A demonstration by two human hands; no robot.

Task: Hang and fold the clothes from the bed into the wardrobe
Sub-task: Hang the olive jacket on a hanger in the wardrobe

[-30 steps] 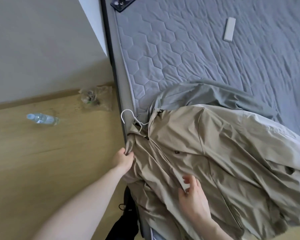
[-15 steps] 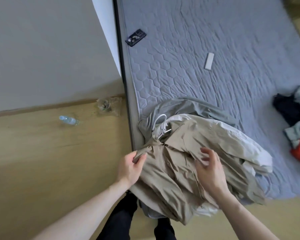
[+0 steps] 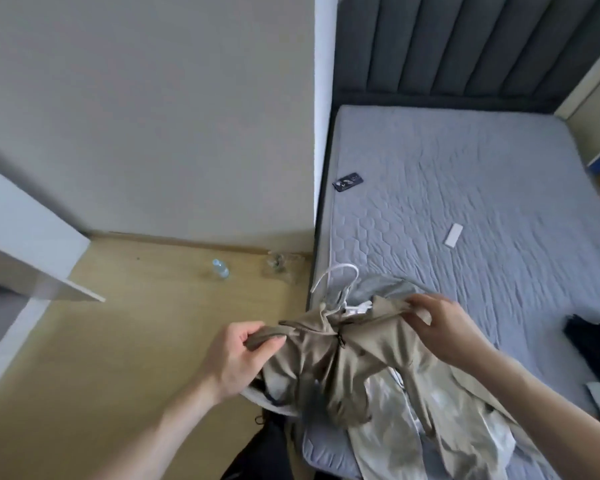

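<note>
Beige jacket (image 3: 357, 362) on white hanger (image 3: 336, 275) (overhanging bed (image 3: 465, 209) edge): left hand (image 3: 238, 355) and right hand (image 3: 437, 327) each pinch a shoulder.

Phone (image 3: 347, 182), white remote (image 3: 453, 234) on mattress; bottle (image 3: 220, 268) on floor.

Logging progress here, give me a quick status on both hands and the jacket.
Left hand grips one shoulder of the beige jacket, right hand grips the other. White hanger at the collar. Jacket partly on the bed. Nothing blocking.
</note>
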